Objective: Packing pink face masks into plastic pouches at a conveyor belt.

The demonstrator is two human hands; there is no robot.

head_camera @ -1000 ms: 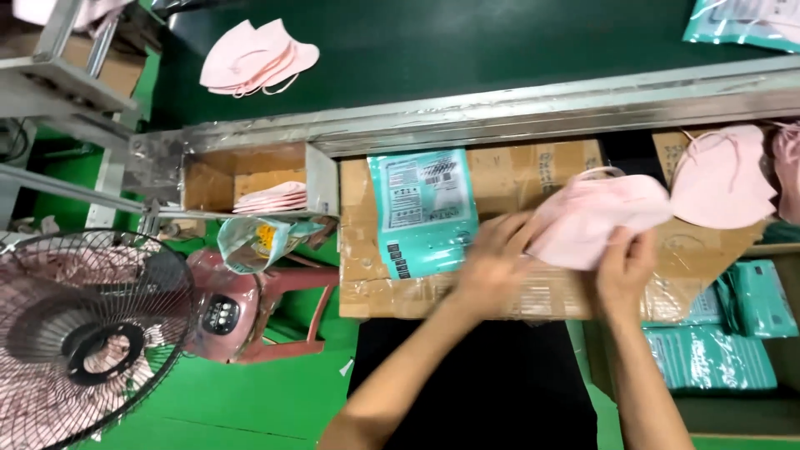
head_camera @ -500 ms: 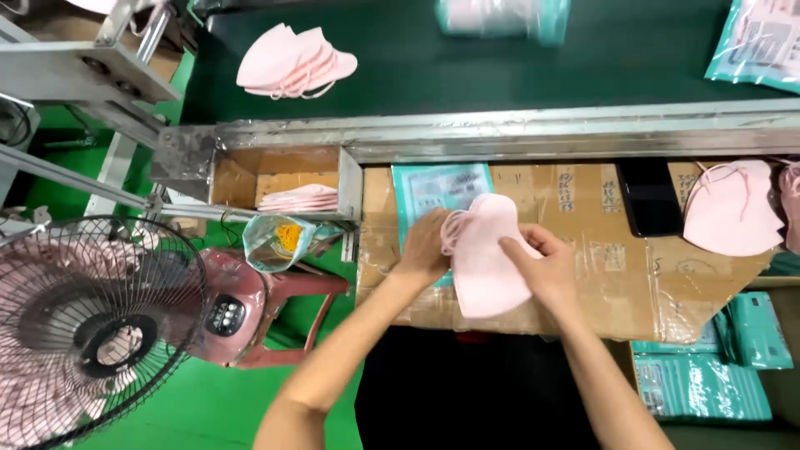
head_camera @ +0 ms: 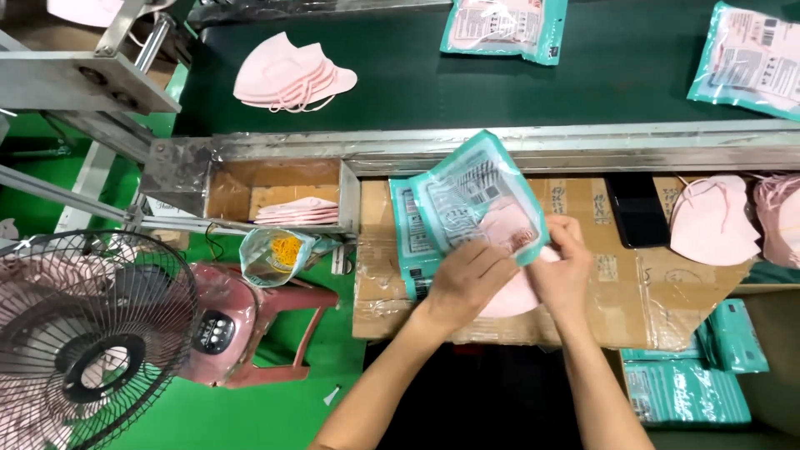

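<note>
Two hands are working a pink mask (head_camera: 508, 292) into a teal pouch (head_camera: 479, 196), which is tilting above the cardboard-covered worktop (head_camera: 617, 308) near its middle; the left hand (head_camera: 467, 279) is pinching the pouch's lower edge, the right hand (head_camera: 567, 267) is closing on the mask and the pouch mouth; another teal pouch (head_camera: 408, 242) is lying flat just beneath; a stack of pink masks (head_camera: 717, 221) is sitting to the right beside a dark phone (head_camera: 635, 208); sealed pouches (head_camera: 504, 25) and loose masks (head_camera: 292, 75) are resting on the green conveyor belt (head_camera: 400, 92) beyond; a fan (head_camera: 83, 342) is standing at the left.
</note>
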